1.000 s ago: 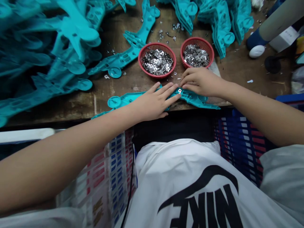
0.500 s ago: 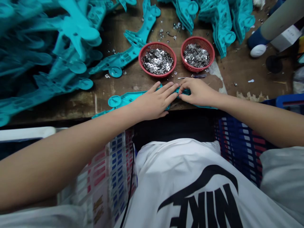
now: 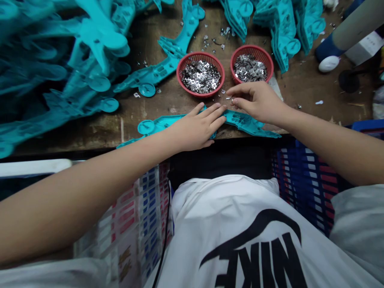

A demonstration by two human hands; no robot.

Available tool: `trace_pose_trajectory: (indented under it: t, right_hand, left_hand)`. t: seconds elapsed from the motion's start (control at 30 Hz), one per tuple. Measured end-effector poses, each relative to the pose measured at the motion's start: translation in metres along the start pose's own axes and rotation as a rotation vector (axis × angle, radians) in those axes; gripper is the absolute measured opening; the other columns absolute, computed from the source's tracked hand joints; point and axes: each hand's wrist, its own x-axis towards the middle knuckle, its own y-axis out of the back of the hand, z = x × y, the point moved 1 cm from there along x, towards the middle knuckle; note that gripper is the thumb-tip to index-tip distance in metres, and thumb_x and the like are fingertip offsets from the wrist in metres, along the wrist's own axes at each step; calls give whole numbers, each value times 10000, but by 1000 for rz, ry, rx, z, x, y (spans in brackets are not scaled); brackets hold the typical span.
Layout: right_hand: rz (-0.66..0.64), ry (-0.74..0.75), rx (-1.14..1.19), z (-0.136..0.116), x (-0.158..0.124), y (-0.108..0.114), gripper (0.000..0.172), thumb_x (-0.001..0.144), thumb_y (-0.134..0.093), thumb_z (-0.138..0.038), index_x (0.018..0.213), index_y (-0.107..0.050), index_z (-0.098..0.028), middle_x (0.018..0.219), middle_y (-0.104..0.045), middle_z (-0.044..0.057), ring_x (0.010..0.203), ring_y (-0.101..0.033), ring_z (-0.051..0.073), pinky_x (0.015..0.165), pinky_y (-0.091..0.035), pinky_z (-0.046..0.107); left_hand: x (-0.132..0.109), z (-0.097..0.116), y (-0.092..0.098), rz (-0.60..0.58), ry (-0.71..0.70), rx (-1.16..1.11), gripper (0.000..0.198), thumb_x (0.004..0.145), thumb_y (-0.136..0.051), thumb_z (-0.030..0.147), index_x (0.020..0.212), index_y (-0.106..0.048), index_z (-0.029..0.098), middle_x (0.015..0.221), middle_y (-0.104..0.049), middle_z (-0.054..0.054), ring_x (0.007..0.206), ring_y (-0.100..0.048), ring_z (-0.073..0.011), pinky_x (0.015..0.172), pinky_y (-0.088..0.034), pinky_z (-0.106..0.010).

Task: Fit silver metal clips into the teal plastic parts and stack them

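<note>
My left hand [image 3: 199, 127] lies flat, fingers stretched out, across the middle of a teal plastic hanger-like part [image 3: 249, 123] at the table's front edge. Under that hand the part's centre is hidden; its left arm ends in a round disc [image 3: 146, 127]. My right hand [image 3: 258, 102] is raised just above the part's right side, thumb and forefinger apart. A thin metal tip of a screwdriver [image 3: 228, 98] shows by these fingers; the hand hides the rest. Just behind are two red baskets, the left one [image 3: 222, 82] and the right one [image 3: 271, 72], both holding small metal pieces.
A big heap of teal parts [image 3: 99, 48] fills the left side. More teal stacks [image 3: 277, 30] stand at the back right. Loose metal bits lie scattered on the wooden table [image 3: 150, 108]. A grey tube [image 3: 351, 28] leans at the right, above a blue crate [image 3: 369, 125].
My right hand has lifted off the teal part and moved up and right towards the right basket, uncovering the part's right arm and covering most of the screwdriver. My left hand stays put.
</note>
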Motion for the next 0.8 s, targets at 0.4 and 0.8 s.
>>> trace_pose_trajectory:
  t: [0.4, 0.8]
  right_hand:
    - [-214, 94, -93, 8, 7, 16, 199, 1084, -951, -484, 1119, -963, -288, 1122, -957, 78, 1106, -890, 330, 1070, -745, 483]
    - [-348, 233, -189, 18, 13, 14, 254, 1182, -815, -484, 1190, -983, -294, 1283, -920, 103, 1176, -831, 323, 1139, -658, 506]
  left_hand:
    - [-1, -6, -12, 118, -50, 14, 906, 1074, -718, 197, 1957, -550, 82, 2128, -364, -295, 2018, -343, -497, 1618, -348, -820]
    - [-2, -10, -10, 101, -38, -13, 935, 1056, -701, 210, 1974, -557, 111, 2133, -387, -258, 2022, -335, -492, 1636, -316, -802]
